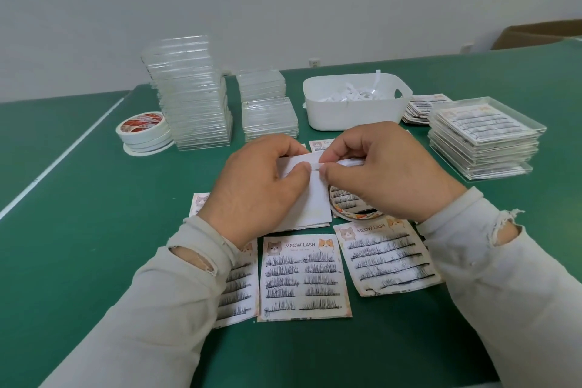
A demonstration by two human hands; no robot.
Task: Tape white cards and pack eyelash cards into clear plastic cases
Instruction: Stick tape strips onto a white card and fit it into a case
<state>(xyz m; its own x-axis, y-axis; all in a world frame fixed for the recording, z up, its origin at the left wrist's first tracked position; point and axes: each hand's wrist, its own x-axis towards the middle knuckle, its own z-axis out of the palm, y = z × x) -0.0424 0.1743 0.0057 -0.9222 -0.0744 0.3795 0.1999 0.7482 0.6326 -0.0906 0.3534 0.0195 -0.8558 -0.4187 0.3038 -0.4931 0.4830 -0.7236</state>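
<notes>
Both forearms reach forward over eyelash cards [304, 277] lying on the green table [78, 230]. Left hand [258, 186] grips a white card [310, 198], thumb on top. Right hand [387, 173] pinches a tape strip [343, 163] at the card's upper edge. Beyond stand 2 clear case stacks [192, 91], a white bin [356, 104] and a grey wall.

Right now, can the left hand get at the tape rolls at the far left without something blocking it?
Probably yes. The green table between the left hand and the tape rolls is bare, but that hand now holds the white card, so it must release it first.
</notes>
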